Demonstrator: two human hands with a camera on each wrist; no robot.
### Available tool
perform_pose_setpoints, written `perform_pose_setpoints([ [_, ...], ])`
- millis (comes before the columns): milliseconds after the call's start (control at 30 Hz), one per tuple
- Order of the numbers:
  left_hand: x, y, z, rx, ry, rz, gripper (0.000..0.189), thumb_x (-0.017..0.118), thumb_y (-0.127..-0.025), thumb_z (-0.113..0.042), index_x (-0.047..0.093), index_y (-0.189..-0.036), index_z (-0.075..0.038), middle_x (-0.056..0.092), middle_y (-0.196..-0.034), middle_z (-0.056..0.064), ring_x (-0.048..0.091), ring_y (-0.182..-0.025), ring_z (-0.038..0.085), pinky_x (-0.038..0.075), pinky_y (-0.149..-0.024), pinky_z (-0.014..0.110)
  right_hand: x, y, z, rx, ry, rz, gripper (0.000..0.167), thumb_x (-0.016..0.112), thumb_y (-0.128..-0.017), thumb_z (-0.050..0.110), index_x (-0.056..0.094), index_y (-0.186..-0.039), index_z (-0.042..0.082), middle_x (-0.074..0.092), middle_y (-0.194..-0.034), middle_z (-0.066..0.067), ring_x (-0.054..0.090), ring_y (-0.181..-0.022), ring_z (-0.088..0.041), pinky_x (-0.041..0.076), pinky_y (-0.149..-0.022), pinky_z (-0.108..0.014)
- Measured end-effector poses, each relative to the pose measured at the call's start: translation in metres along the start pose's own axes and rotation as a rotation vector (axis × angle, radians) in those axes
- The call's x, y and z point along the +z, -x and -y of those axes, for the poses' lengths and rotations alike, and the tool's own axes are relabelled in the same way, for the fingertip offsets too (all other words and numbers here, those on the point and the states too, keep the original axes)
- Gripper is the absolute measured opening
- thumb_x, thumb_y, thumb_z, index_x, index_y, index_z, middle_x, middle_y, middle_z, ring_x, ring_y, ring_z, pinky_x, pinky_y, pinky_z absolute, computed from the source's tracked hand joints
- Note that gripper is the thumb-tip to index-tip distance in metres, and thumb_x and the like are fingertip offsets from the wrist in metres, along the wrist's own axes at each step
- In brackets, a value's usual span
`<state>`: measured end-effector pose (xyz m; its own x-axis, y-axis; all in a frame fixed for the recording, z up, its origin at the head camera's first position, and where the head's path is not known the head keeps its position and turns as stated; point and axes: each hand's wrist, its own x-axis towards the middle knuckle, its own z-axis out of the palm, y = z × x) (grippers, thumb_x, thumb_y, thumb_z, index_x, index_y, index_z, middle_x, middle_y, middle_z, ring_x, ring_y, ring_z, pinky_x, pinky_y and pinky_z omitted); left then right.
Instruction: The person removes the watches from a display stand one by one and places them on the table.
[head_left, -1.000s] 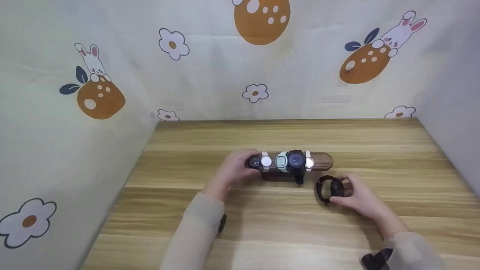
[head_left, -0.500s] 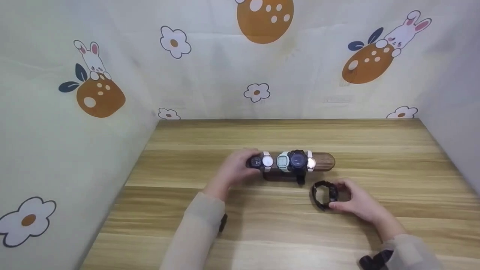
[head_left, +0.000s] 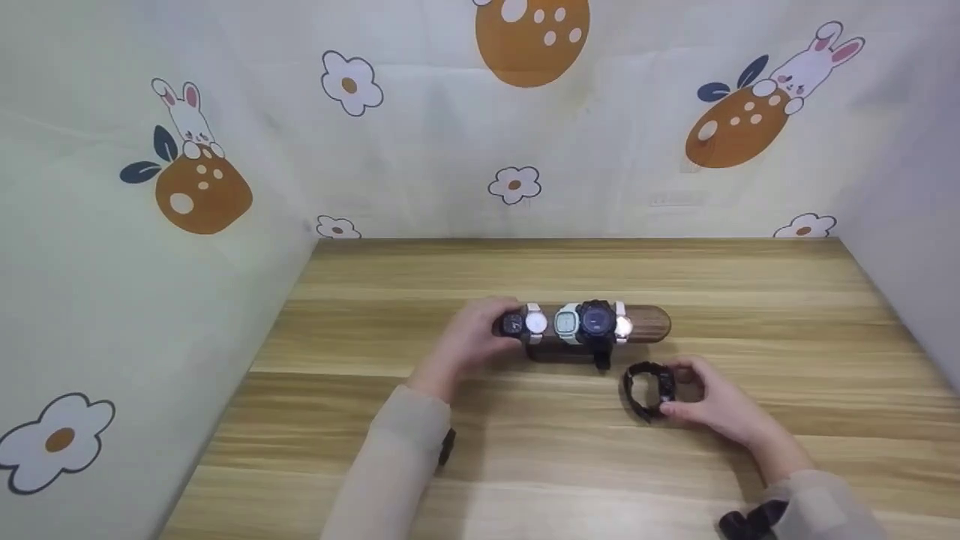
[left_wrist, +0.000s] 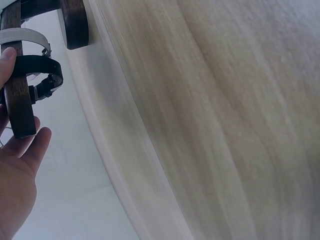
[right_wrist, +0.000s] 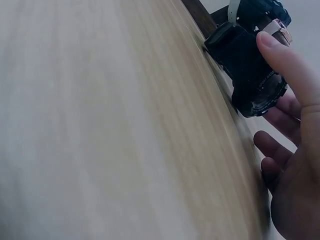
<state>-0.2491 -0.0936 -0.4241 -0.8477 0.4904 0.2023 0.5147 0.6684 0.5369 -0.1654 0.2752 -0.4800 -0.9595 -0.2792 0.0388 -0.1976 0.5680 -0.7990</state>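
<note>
A wooden watch stand (head_left: 649, 324) bears a row of several watches on its bar. My left hand (head_left: 472, 334) grips the bar's left end, round a small black watch (head_left: 513, 324); in the left wrist view the thumb lies at its black strap (left_wrist: 37, 65) and other fingers reach behind the bar. To its right sit a white watch (head_left: 535, 323), a mint-green square one (head_left: 568, 322), a big black one (head_left: 597, 319) and a white-strapped one (head_left: 623, 328). In front of the stand's right end, my right hand (head_left: 712, 397) pinches another black watch (head_left: 667, 386), its strap closed into a loop.
The wood-grain table (head_left: 570, 450) runs back to a patterned cloth wall (head_left: 427, 150), with more cloth at the left and right. Black wrist camera mounts (head_left: 750, 520) show at both sleeves. The stand's bare right end sticks out past the last watch.
My right hand has brought the black watch slightly left and toward me, its loop turning more into view, then held nearly still. The left hand keeps its place on the stand.
</note>
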Motion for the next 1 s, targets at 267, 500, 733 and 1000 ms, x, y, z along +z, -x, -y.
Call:
perform_pose_setpoints([
  [267, 0.0, 0.001, 0.0, -0.013, 0.007, 0.004, 0.054, 0.079, -0.074, -0.021, 0.06, -0.123, -0.011, 0.058, -0.127, 0.008, 0.05, -0.118, 0.026, 0.034, -0.105, 0.041, -0.005, -0.004, 0.003, 0.021, -0.004, -0.082, 0.067, 0.076, -0.078, 0.028, 0.044, -0.13, 0.001, 0.053, -0.122, -0.021, 0.052, -0.108, -0.037, 0.043, -0.09, -0.054],
  [500, -0.001, -0.001, 0.0, 0.0, 0.013, -0.002, 0.053, 0.079, -0.073, -0.021, 0.06, -0.122, -0.01, 0.059, -0.126, 0.008, 0.051, -0.117, 0.025, 0.035, -0.104, 0.04, -0.011, -0.008, 0.004, 0.041, -0.027, -0.123, 0.069, 0.076, -0.079, 0.027, 0.04, -0.132, 0.002, 0.051, -0.118, -0.023, 0.053, -0.104, -0.038, 0.047, -0.085, -0.048],
  [733, -0.001, 0.0, 0.0, -0.015, 0.014, 0.003, 0.054, 0.079, -0.073, -0.02, 0.06, -0.123, -0.012, 0.058, -0.127, 0.007, 0.051, -0.119, 0.025, 0.034, -0.105, 0.04, -0.017, -0.013, 0.011, 0.038, -0.026, -0.146, 0.069, 0.076, -0.079, 0.027, 0.04, -0.132, 0.002, 0.051, -0.116, -0.023, 0.053, -0.095, -0.034, 0.048, -0.074, -0.034],
  [1000, -0.001, 0.0, 0.0, -0.015, 0.025, 0.008, 0.054, 0.078, -0.075, -0.018, 0.059, -0.124, -0.01, 0.057, -0.128, 0.007, 0.05, -0.12, 0.025, 0.033, -0.106, 0.039, -0.021, -0.023, 0.025, 0.002, 0.014, -0.219, 0.067, 0.077, -0.077, 0.025, 0.045, -0.131, 0.002, 0.049, -0.119, -0.018, 0.046, -0.091, -0.028, 0.042, -0.068, -0.026],
])
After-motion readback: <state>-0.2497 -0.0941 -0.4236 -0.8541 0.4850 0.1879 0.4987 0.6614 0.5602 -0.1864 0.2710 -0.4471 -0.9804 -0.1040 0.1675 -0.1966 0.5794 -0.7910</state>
